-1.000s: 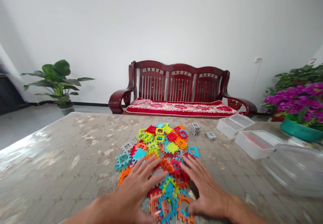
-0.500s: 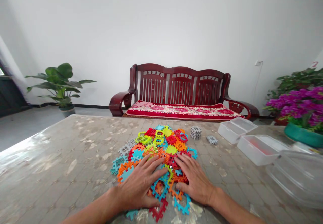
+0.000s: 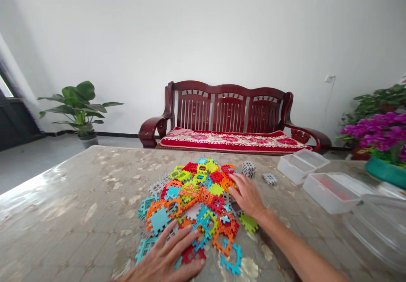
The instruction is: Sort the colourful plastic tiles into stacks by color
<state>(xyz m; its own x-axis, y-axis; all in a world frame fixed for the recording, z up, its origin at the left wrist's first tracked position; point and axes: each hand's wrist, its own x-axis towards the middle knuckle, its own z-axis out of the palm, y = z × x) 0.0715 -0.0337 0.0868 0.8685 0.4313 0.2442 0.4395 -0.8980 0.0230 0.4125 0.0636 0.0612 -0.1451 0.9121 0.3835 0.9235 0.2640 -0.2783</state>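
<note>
A heap of interlocking plastic building tiles in red, orange, lime, blue and grey covers the middle of the table. My left hand lies over the near left part of the heap, fingers spread, close to a blue square tile and a dark red tile. At the heap's right side my right hand rests with its fingers stretched over orange and red tiles. A lime tile lies just below that wrist. Neither hand grips a tile; the pieces under the palms are hidden.
A stack of grey tiles and a lower grey pile stand right of the heap. Farther right are translucent plastic boxes and a clear lid. A wooden bench stands behind the patterned table.
My right hand has moved away from me to the heap's right edge. My left hand has drawn back toward me and left. Tiles in the middle now show, and the view has shifted slightly.
</note>
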